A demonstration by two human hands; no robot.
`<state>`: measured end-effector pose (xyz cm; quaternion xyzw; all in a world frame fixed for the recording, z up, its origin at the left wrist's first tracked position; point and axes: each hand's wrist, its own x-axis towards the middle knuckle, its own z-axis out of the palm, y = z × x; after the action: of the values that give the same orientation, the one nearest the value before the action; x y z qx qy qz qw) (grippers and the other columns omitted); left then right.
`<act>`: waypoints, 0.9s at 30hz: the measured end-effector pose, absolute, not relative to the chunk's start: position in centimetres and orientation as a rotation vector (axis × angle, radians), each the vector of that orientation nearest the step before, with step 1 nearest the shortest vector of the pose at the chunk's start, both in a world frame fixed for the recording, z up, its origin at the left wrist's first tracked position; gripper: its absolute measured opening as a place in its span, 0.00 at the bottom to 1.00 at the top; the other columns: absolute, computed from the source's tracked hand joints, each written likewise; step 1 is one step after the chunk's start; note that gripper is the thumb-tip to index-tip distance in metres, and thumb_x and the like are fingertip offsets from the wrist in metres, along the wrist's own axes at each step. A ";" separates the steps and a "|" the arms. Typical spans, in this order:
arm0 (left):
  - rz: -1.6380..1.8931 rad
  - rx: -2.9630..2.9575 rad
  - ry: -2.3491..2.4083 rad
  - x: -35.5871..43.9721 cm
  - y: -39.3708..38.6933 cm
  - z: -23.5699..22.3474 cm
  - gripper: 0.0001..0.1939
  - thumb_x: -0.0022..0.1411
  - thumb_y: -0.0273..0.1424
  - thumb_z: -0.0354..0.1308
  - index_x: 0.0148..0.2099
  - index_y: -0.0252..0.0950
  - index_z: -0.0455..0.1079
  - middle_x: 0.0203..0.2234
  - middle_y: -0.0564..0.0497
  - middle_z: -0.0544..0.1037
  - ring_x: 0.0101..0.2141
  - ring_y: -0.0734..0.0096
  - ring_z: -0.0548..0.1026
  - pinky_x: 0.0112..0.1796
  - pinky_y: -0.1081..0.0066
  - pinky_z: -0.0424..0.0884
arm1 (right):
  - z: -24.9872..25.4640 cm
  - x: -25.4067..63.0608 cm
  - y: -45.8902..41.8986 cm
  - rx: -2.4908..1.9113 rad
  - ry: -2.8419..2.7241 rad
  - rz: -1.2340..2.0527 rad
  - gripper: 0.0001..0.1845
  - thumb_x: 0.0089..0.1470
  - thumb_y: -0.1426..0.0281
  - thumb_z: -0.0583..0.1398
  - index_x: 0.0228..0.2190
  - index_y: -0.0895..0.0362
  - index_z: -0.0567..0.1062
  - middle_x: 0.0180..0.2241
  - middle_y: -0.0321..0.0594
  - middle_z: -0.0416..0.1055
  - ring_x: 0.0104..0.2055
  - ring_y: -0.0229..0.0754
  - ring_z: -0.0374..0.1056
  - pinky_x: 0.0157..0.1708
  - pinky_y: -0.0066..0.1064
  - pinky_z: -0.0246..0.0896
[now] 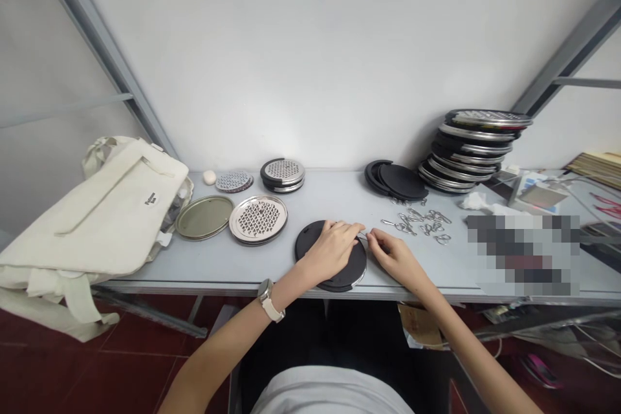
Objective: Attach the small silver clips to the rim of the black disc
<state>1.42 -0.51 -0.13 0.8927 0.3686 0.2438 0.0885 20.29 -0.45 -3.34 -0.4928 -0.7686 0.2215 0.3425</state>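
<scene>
A black round disc (307, 244) with a silvery rim lies near the front edge of the table. My left hand (334, 247) rests over its right half, palm down, with bent fingers gripping it by the right edge. Just beyond that edge, the thumb and forefinger of my right hand (385, 251) are pinched on a small, thin metal clip (363, 235), mostly hidden by the fingers. The fingertips of both hands nearly meet there. Several loose metal clips (407, 220) are scattered behind my right hand.
Perforated grater discs (259, 220) and a plain metal disc (204, 217) lie to the left, beside a cream bag (97, 207). Black discs (402, 181) and a tall leaning stack of graters (470, 149) stand at the back right. A blurred patch covers the right side.
</scene>
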 end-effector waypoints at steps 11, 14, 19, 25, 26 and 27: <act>0.753 2.624 1.203 1.4 -0.6 -0.1 0.13 0.69 0.25 0.43 0.53 0.37 0.60 0.45 0.45 0.68 0.47 0.62 0.67 0.50 0.61 0.63 | -3.2 20.3 -0.5 -1.318 -1.968 0.548 0.18 0.64 0.61 0.48 0.23 0.53 0.55 0.19 0.30 0.53 0.23 0.37 0.54 0.26 0.29 0.50; 0.772 2.594 1.211 1.4 -0.5 -0.2 0.12 0.68 0.26 0.45 0.53 0.37 0.60 0.44 0.46 0.67 0.45 0.62 0.68 0.49 0.61 0.65 | -3.2 20.3 -0.6 -1.335 -1.950 0.545 0.18 0.64 0.61 0.48 0.23 0.53 0.55 0.20 0.30 0.53 0.23 0.37 0.54 0.26 0.30 0.50; 0.754 2.648 1.090 1.4 -0.7 0.2 0.13 0.67 0.25 0.46 0.53 0.37 0.60 0.45 0.47 0.68 0.44 0.63 0.68 0.49 0.63 0.65 | -3.1 20.2 -0.5 -1.323 -2.009 0.568 0.17 0.64 0.61 0.48 0.23 0.54 0.56 0.19 0.30 0.54 0.23 0.37 0.53 0.26 0.29 0.50; 0.755 2.641 1.104 1.3 -0.8 0.4 0.13 0.66 0.25 0.48 0.52 0.36 0.60 0.45 0.45 0.68 0.47 0.61 0.68 0.49 0.63 0.64 | -2.8 20.1 -0.6 -1.285 -2.132 0.587 0.17 0.62 0.63 0.48 0.23 0.54 0.57 0.19 0.30 0.56 0.23 0.36 0.54 0.25 0.28 0.50; 0.754 2.641 1.100 1.4 -0.8 0.3 0.12 0.66 0.25 0.47 0.52 0.36 0.60 0.45 0.46 0.69 0.47 0.62 0.68 0.49 0.63 0.64 | -2.7 20.1 -0.6 -1.282 -2.142 0.583 0.17 0.62 0.64 0.48 0.22 0.54 0.57 0.19 0.30 0.56 0.23 0.36 0.55 0.25 0.28 0.50; 0.751 2.644 1.089 1.4 -0.7 0.2 0.12 0.66 0.25 0.47 0.52 0.36 0.60 0.45 0.46 0.69 0.46 0.62 0.68 0.49 0.62 0.63 | -2.7 20.2 -0.6 -1.281 -2.149 0.578 0.16 0.61 0.64 0.49 0.22 0.54 0.57 0.19 0.30 0.56 0.23 0.37 0.55 0.25 0.28 0.50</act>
<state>1.38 -0.72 0.20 0.8904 0.3669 0.2531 0.0922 20.16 -0.62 -2.70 -0.4785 -0.8027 0.2159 0.2830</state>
